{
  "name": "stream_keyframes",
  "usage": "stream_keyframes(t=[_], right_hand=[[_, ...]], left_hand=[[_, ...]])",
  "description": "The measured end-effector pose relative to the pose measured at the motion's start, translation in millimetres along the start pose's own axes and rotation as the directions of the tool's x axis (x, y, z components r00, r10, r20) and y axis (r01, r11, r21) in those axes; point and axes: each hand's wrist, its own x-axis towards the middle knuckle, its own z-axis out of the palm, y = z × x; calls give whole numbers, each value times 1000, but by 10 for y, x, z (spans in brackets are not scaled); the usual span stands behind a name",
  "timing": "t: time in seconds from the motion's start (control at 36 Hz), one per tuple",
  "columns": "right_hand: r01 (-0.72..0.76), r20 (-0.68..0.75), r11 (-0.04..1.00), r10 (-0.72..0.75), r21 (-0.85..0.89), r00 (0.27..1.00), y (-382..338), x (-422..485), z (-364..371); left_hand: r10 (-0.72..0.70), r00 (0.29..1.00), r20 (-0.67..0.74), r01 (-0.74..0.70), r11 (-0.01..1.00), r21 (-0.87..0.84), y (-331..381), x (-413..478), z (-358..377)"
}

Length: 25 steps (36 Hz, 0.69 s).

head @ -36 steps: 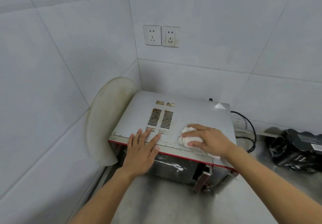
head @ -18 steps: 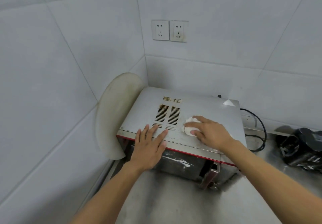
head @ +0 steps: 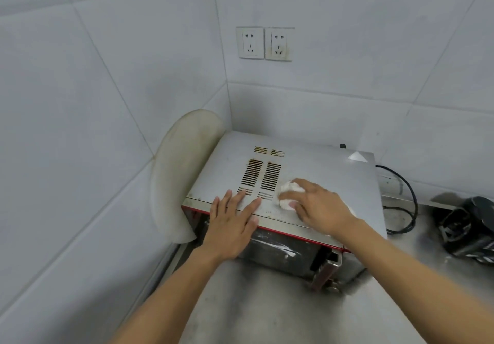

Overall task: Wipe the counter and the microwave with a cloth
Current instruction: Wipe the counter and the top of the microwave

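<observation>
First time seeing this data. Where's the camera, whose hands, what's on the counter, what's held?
No robot: a person's bare hands, filmed by one wide-angle camera on their head, looking forward and down. The left hand lies flat, fingers straight, on the front edge of the microwave. The right hand holds a white cloth against the microwave's top, beside the vent slots. The microwave stands on a steel counter. A pale round board leans at its left side; a black cord and a black device lie to its right.
</observation>
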Motion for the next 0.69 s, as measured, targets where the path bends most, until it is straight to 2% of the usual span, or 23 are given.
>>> stream_keyframes(t=[0.06,0.11,0.17,0.31,0.39,0.56,0.69], right_hand=[[-119,-33,993,119,-5,992,-99,196,13],[-176,-44,983,174,-48,984,-150,306,62],[-153,-48,985,149,-75,988,-151,289,83],[83,15,992,-82,-98,997,-138,-79,83],[153,10,984,-153,-95,988,-90,-232,154],[84,-18,995,-85,-61,996,-176,-88,70],[5,-83,987,-18,-163,996,-329,-182,204]], left_hand=[[2,1000,2,-2,1000,-4,-8,0,4],[-4,1000,7,5,1000,-21,-3,-2,11],[-6,1000,16,7,1000,-27,-2,-6,8],[10,1000,7,-10,1000,-24,-13,-17,19],[-3,1000,-1,3,1000,-19,-6,-14,27],[6,1000,-6,-6,999,-35,-8,-13,32],[1,1000,-5,-1,1000,-21,-3,-6,48]])
